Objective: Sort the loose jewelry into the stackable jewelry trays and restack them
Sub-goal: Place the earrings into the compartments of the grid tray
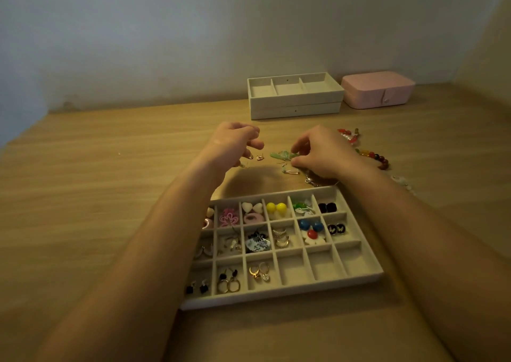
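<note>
A light, likely fragile green earring [280, 155], pinched at one end by the right hand [323, 154]; the left hand [235, 143] hovers beside, loosely curled, empty.

Two arms in shot, and it's skin from edge to wrist: the left forearm [154, 237] and the right forearm [414, 223] are both bare along their whole visible length, long and slim, smeared soft with blur where they sit nearest the camera. The left hand [233, 140] has a faint crease line across the wrist just behind it, the right hand [322, 151] has a smooth rounded back, and the fingers [255, 144] are bare and slender, nails too small to make out.
</note>
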`<state>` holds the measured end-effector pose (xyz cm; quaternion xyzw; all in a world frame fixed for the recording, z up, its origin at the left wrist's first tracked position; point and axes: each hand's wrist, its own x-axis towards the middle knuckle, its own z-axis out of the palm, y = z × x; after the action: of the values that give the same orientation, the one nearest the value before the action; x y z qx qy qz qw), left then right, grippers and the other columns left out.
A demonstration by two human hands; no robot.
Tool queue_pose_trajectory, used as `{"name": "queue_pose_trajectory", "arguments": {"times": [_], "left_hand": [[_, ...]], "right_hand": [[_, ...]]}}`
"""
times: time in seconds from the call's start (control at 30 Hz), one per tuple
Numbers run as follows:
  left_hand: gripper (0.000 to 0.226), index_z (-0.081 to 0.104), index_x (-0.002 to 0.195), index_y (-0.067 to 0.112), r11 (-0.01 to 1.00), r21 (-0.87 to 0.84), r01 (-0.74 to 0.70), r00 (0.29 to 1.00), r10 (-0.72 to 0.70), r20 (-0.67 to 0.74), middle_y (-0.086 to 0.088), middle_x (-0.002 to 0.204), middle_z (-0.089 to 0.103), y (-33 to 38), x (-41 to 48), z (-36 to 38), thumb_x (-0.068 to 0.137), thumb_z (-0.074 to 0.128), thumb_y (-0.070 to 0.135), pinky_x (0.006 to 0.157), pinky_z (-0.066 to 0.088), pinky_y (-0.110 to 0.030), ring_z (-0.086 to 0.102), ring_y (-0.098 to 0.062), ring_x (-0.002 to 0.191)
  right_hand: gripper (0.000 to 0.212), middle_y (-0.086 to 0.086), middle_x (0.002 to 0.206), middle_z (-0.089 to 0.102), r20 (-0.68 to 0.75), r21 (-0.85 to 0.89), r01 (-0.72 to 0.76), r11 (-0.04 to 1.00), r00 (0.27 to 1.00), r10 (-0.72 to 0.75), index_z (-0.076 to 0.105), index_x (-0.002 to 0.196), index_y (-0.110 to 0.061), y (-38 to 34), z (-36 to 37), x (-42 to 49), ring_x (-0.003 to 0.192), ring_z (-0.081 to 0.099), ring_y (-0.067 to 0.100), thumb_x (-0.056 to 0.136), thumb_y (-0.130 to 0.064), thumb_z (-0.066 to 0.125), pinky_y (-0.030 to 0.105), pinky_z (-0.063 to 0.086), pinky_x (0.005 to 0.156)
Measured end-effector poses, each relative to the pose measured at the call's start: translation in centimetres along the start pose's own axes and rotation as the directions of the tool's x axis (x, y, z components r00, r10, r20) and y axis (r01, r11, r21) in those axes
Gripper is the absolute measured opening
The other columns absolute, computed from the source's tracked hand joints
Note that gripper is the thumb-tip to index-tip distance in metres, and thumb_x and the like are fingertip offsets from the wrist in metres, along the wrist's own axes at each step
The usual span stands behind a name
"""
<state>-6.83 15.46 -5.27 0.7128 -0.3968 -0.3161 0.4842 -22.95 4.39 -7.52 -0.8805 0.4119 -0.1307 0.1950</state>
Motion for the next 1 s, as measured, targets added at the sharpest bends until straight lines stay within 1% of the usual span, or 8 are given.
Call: {"name": "queue_pose_trajectory", "arguments": {"times": [0.1, 0.27, 0.37, 0.5, 0.6, 0.8, 0.9, 1.0], "left_hand": [[0.018, 0.065, 0.111, 0.02, 1.0, -0.003, -0.001, 1.0, 0.001, 0.018, 0.001, 0.089, 0.072, -0.2, -0.4, 0.4, 0.101, 0.05, 0.02, 0.071, 0.044, -0.031, 0.056, -0.015, 0.079], [0.017, 0.065, 0.111, 0.016, 0.997, 0.005, -0.077, 0.997, 0.077, -0.002, 0.001, 0.086, 0.07, -0.9, -1.4, 0.2, 0.099, 0.053, 0.013, 0.051, 0.042, -0.012, 0.056, -0.003, 0.064], [0.016, 0.065, 0.11, 0.02, 0.981, 0.102, -0.164, 0.986, 0.167, -0.017, 0.004, 0.092, 0.07, -1.2, -1.8, 0.1, 0.097, 0.058, 0.014, 0.06, 0.045, -0.011, 0.059, -0.003, 0.074], [0.02, 0.067, 0.112, 0.025, 0.932, 0.206, -0.298, 0.954, 0.298, 0.036, 0.009, 0.102, 0.069, -1.3, -2.2, 0.2, 0.093, 0.069, 0.021, 0.081, 0.056, -0.025, 0.067, -0.009, 0.09], [0.033, 0.065, 0.121, 0.02, 0.926, 0.132, -0.353, 0.933, 0.338, 0.119, 0.008, 0.108, 0.072, -0.9, -2.7, 0.3, 0.09, 0.073, 0.021, 0.086, 0.056, -0.022, 0.067, -0.004, 0.097], [0.021, 0.065, 0.113, 0.016, 0.941, -0.109, -0.321, 0.923, 0.336, 0.186, -0.001, 0.095, 0.077, -0.2, -3.5, 0.3, 0.093, 0.068, 0.014, 0.074, 0.054, -0.02, 0.071, -0.009, 0.087], [0.014, 0.067, 0.108, 0.016, 0.946, -0.201, -0.253, 0.938, 0.291, 0.19, -0.002, 0.091, 0.076, -0.5, -3.4, -0.3, 0.095, 0.065, 0.018, 0.075, 0.054, -0.03, 0.07, -0.017, 0.081], [0.022, 0.069, 0.11, 0.012, 0.927, -0.322, -0.19, 0.938, 0.269, 0.219, -0.007, 0.094, 0.074, -0.9, -3.2, -0.8, 0.09, 0.067, 0.021, 0.067, 0.055, -0.025, 0.066, -0.017, 0.079]], "right_hand": [[0.034, -0.004, 0.107, 0.069, -0.002, 0.042, 0.015, 0.999, 1.0, -0.015, 0.068, 0.123, -0.019, -0.1, 0.1, -0.1, 0.097, 0.063, 0.011, 0.09, -0.021, 0.076, 0.037, 0.057, 0.092], [0.021, -0.007, 0.101, 0.067, -0.027, 0.167, 0.039, 0.985, 0.999, -0.035, 0.07, 0.114, -0.019, 0.3, 0.1, -0.5, 0.09, 0.061, 0.004, 0.093, -0.016, 0.071, 0.021, 0.053, 0.078], [0.018, -0.009, 0.097, 0.066, -0.119, 0.384, 0.078, 0.92, 0.992, -0.035, 0.069, 0.112, -0.018, 0.2, -0.5, -1.1, 0.091, 0.063, 0.005, 0.094, -0.014, 0.069, 0.02, 0.054, 0.077], [0.015, 0.002, 0.099, 0.073, -0.123, 0.704, 0.096, 0.704, 0.992, -0.012, 0.069, 0.109, -0.019, -0.6, -1.6, -2.2, 0.088, 0.072, 0.014, 0.095, -0.012, 0.068, 0.024, 0.056, 0.071], [0.016, 0.003, 0.097, 0.074, -0.087, 0.857, 0.095, 0.506, 0.995, -0.041, 0.07, 0.11, -0.014, -1.5, -2.0, -2.9, 0.088, 0.074, 0.016, 0.095, -0.008, 0.066, 0.026, 0.059, 0.075], [0.019, 0.011, 0.098, 0.072, -0.031, 0.984, 0.053, 0.173, 0.992, -0.125, 0.062, 0.117, -0.002, -2.8, -2.4, -3.9, 0.094, 0.074, 0.027, 0.099, -0.006, 0.059, 0.03, 0.061, 0.076], [0.013, 0.012, 0.094, 0.072, -0.011, 0.997, 0.019, 0.076, 0.994, -0.105, 0.057, 0.112, -0.004, -3.1, -2.4, -4.2, 0.09, 0.074, 0.027, 0.102, -0.011, 0.054, 0.029, 0.06, 0.073], [0.007, 0.012, 0.093, 0.071, 0.015, 1.0, -0.014, 0.026, 0.998, -0.059, 0.057, 0.107, -0.007, -3.1, -2.4, -4.2, 0.085, 0.074, 0.024, 0.104, -0.012, 0.052, 0.028, 0.06, 0.07]]}}
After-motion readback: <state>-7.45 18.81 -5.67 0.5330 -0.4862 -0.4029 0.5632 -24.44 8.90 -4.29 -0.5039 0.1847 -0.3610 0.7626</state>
